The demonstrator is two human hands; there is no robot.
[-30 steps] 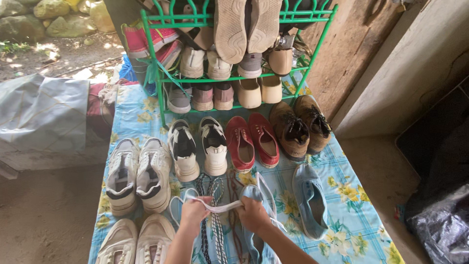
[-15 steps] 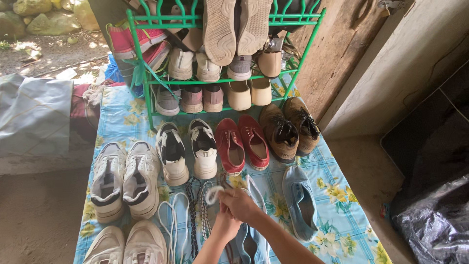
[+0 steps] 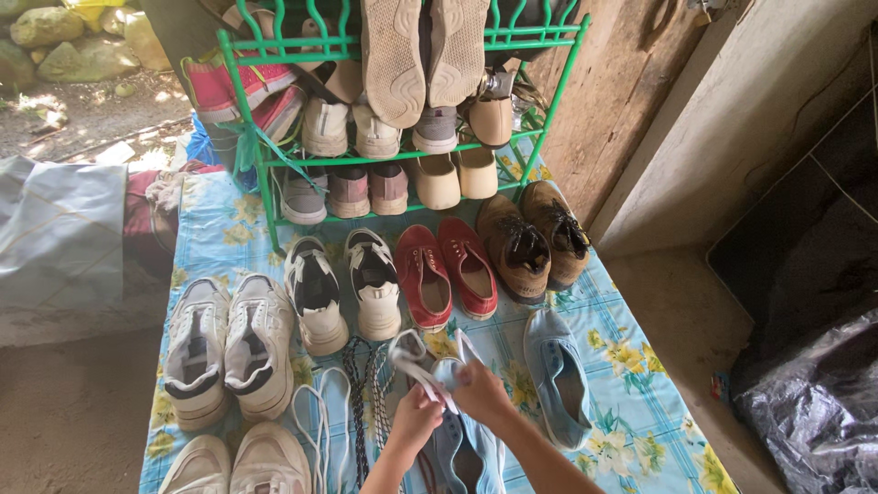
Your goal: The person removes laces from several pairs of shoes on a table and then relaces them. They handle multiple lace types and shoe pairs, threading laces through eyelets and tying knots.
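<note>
Since the earlier frame, both hands are sitting lower over the cloth and the white shoelace (image 3: 413, 359) is now standing in a loop above them. The left hand (image 3: 413, 423) is pinching the lace's lower run; the right hand (image 3: 482, 395) is gripping the lace at the toe of the light blue shoe (image 3: 465, 437), which is lying on the blue floral tablecloth (image 3: 631, 402) beside its mate (image 3: 558, 375). The lace is looking light, limp and flat, so it is best pinched near its ends. The shoe's long axis is running away from the person, toe toward the green shoe rack (image 3: 384, 155).
</note>
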